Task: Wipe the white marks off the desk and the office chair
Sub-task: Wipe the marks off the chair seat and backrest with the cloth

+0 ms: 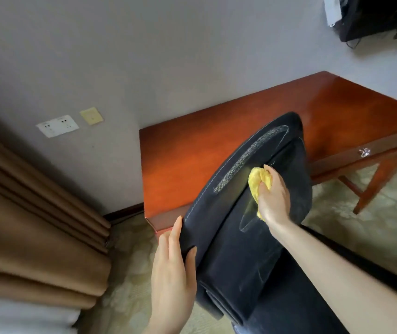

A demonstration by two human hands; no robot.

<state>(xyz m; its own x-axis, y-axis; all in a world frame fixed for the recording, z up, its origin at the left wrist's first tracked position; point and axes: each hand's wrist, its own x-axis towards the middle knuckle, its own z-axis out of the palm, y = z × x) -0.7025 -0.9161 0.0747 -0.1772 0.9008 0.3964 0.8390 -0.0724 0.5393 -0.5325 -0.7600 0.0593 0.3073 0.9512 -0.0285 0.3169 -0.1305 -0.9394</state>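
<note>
Yellow cloth [256, 183] on dark chair [241, 249]; glossy desk [192, 160], grey wall [144, 56], patterned carpet [361, 213].

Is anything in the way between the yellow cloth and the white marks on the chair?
Nothing visible. The right hand presses the yellow cloth on the black chair, right beside the whitish streak.
</note>
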